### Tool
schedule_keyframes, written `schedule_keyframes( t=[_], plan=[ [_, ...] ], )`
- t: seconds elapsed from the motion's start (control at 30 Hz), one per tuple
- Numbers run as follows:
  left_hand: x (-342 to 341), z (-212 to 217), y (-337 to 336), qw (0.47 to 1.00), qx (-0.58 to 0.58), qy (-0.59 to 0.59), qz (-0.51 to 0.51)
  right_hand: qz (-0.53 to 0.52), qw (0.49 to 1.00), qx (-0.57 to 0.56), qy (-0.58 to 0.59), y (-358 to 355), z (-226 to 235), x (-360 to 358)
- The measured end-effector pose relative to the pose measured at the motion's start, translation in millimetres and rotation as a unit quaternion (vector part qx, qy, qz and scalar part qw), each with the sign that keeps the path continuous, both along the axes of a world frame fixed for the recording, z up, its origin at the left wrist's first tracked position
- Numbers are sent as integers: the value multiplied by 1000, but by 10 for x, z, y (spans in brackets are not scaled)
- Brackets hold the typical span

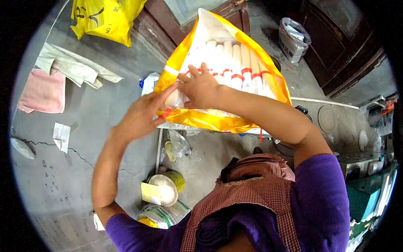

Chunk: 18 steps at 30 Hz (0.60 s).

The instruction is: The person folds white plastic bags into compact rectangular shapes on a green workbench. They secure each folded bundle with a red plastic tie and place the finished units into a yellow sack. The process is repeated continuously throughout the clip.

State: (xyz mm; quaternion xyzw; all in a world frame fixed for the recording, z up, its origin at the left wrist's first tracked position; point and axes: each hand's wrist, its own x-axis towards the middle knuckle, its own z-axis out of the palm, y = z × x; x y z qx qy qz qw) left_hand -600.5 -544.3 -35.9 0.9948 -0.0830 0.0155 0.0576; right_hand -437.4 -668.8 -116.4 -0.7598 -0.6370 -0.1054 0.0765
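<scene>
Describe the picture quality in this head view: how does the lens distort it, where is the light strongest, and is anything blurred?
Head view: fisheye bending curves the pipe and leaves black corners; daylight falls brightest on the yellow bag of white rolls, glossy there; the right side by the dark door is shadowed; the left hand and right hand are fairly sharp; the checked apron looks soft.
</scene>
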Motion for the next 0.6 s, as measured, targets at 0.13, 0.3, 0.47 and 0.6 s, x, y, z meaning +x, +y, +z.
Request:
schedule_keyframes(
  t=[0.13,0.3,0.47,0.6],
  plan=[
    [141,319,-54,999,-30,28,36,-14,994,-64,-87,196,-124,-9],
    [141,364,73,993,-97,45,48,115,991,25,57,-73,-108,155],
    [101,314,35,993,-111,46,11,182,890,144,393,-467,-144,-19],
    [296,246,-187,998,-57,-32,-16,109,882,72,452,-1325,-148,-392]
  ],
)
